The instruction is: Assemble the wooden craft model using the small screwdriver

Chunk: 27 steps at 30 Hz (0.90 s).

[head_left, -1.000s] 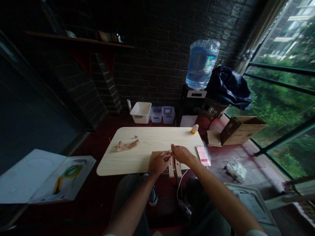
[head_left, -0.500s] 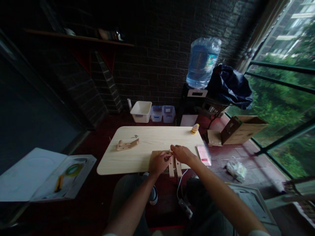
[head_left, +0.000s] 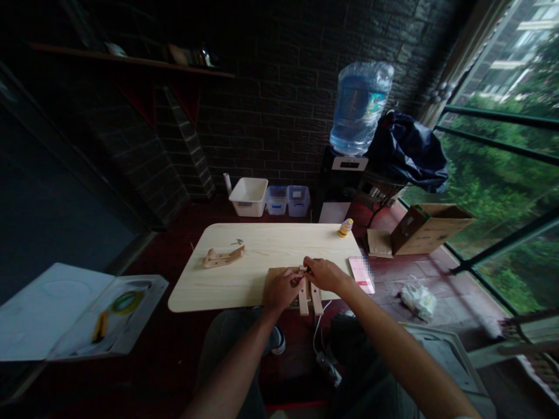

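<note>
Close to the front edge of the pale table (head_left: 257, 238), my two hands meet over a wooden piece with two drilled slats (head_left: 304, 301) that jut past the edge. The fingers of my left hand (head_left: 282, 289) are closed in a pinch beside the slats, over a brown board (head_left: 273, 276). From the right, my right hand (head_left: 325, 273) bends its closed fingers onto the upper end of the slats. Whatever is between the fingertips is too small and covered to make out. Further left lies another wooden assembly (head_left: 223, 256) with holes.
Small metal pieces (head_left: 237, 242) lie at the table's back left. A yellow-based bottle (head_left: 345, 228) stands at the back right corner, and a phone (head_left: 361, 274) lies at the right edge. An open case (head_left: 105, 314) is at the left. A white cable (head_left: 321, 323) hangs below.
My right fingers have shifted slightly at the slats' upper end, and a small wooden end shows more between the hands. The camera view has moved a little; the other things stay in place.
</note>
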Each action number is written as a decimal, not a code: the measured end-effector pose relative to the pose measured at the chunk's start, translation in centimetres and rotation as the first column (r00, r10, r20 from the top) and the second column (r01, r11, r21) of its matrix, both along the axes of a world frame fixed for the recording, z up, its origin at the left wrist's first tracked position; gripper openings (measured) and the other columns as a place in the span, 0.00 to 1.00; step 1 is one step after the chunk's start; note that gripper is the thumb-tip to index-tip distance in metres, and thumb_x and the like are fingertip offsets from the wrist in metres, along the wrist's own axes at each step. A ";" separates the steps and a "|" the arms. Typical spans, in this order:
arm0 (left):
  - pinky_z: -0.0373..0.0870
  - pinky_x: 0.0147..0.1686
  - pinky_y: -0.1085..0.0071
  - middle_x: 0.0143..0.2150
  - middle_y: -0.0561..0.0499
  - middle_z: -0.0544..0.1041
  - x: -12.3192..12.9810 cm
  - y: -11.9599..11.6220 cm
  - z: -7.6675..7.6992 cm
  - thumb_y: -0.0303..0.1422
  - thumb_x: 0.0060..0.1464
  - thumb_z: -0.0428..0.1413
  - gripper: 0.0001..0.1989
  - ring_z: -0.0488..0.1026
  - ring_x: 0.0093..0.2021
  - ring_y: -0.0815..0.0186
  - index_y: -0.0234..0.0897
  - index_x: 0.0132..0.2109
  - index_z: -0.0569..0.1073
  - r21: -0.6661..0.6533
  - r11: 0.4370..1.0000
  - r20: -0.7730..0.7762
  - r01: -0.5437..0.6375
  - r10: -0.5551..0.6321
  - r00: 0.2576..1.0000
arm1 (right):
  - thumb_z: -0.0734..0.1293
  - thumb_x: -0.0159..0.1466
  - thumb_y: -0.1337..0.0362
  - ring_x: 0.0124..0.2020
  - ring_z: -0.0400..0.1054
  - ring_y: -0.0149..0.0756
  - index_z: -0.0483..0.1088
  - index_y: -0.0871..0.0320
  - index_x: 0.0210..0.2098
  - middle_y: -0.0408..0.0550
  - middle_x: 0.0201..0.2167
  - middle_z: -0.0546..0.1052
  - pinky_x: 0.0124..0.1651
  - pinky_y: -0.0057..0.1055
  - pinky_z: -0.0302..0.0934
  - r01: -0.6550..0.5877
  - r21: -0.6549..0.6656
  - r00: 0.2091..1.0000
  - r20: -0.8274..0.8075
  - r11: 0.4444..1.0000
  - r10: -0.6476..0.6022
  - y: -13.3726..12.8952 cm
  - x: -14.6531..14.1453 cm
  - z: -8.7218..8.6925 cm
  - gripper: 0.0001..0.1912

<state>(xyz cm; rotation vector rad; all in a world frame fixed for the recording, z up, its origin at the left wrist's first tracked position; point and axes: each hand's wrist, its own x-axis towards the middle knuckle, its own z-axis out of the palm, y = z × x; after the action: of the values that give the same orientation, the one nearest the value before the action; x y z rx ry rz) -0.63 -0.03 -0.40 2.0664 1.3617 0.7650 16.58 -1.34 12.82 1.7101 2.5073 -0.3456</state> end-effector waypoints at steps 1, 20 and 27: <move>0.71 0.43 0.72 0.44 0.51 0.79 0.0 0.1 -0.1 0.38 0.61 0.58 0.09 0.76 0.40 0.68 0.43 0.44 0.81 -0.001 1.000 0.005 0.001 -0.001 1.000 | 0.60 0.73 0.61 0.51 0.75 0.44 0.63 0.57 0.56 0.56 0.49 0.79 0.48 0.33 0.62 -0.007 0.001 1.000 -0.004 1.000 0.007 0.0 0.1 0.1 0.14; 0.71 0.43 0.73 0.43 0.51 0.79 0.0 0.3 -1.2 0.38 0.61 0.58 0.09 0.76 0.39 0.68 0.42 0.44 0.81 0.036 0.999 0.019 -0.003 0.002 1.000 | 0.57 0.74 0.63 0.51 0.74 0.43 0.61 0.57 0.56 0.57 0.51 0.78 0.48 0.33 0.62 -0.010 0.016 1.000 -0.004 1.000 0.010 0.1 -0.2 -0.4 0.13; 0.71 0.42 0.74 0.43 0.51 0.79 0.1 0.3 -1.2 0.36 0.60 0.59 0.08 0.76 0.38 0.69 0.42 0.43 0.81 0.058 0.998 0.013 -0.008 0.007 1.000 | 0.56 0.74 0.62 0.49 0.75 0.45 0.61 0.59 0.55 0.58 0.48 0.79 0.46 0.33 0.62 0.029 0.021 0.999 0.013 0.999 -0.029 0.6 -0.6 -1.1 0.13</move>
<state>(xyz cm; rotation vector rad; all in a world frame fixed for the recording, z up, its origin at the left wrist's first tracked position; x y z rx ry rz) -0.51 0.24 -1.59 2.0988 1.3559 0.8289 15.99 -0.74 11.76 1.7525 2.4878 -0.3107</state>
